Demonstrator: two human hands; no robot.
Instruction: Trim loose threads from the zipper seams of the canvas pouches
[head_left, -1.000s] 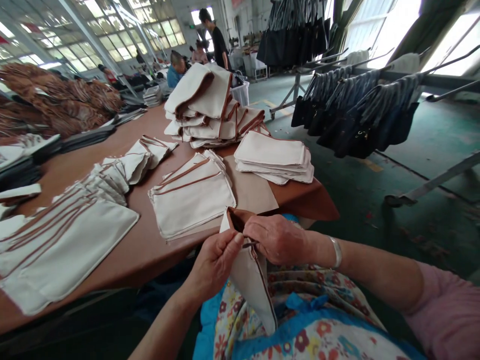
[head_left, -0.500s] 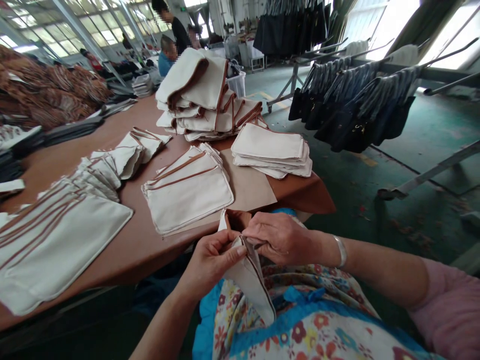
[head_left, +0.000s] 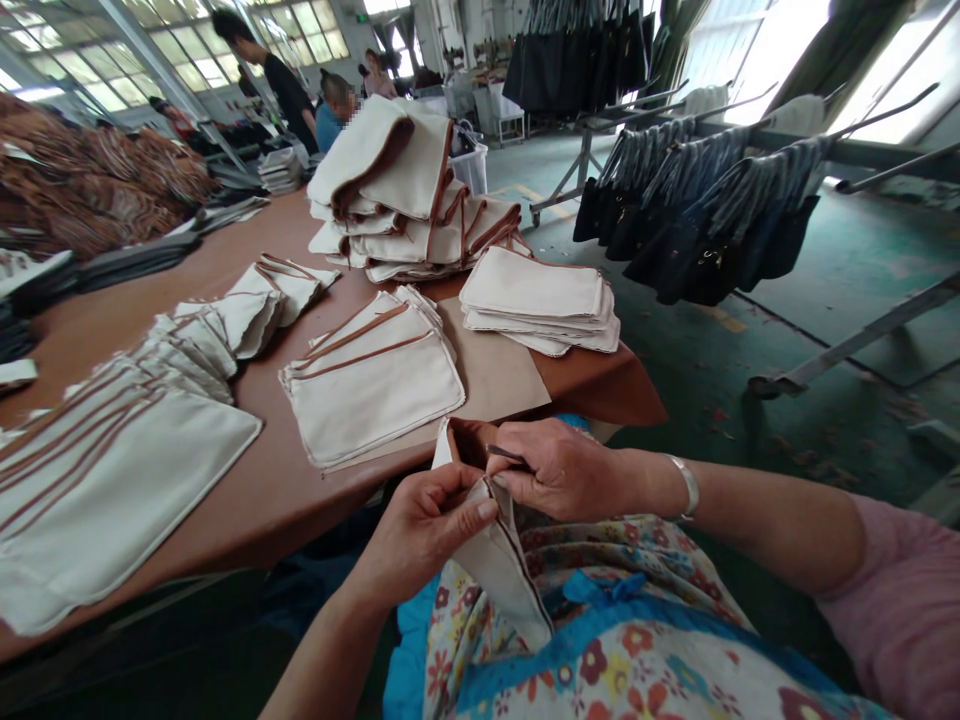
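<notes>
A cream fabric piece with brown edging [head_left: 499, 580] hangs above my lap. My left hand [head_left: 435, 515] pinches its upper edge between thumb and fingers. Close beside it, my right hand [head_left: 559, 468] is closed round a thin dark tool [head_left: 508, 455], whose tip points toward the fabric edge. The rest of the tool is hidden in my fingers. Part of the piece's brown inner side shows behind my hands. On the table in front lie a fanned stack of cream pieces [head_left: 379, 390] and a neater stack [head_left: 536, 290].
The brown table [head_left: 247, 450] also bears overlapping cream pieces [head_left: 142, 470] at the left and a tall cream pile [head_left: 405, 190] at the back. Racks with black bags [head_left: 697, 220] stand at the right. People [head_left: 289, 90] are in the background.
My right hand has turned slightly, and the dark tool now shows in it. The fabric stays in my left hand. In the background, a standing person has shifted left.
</notes>
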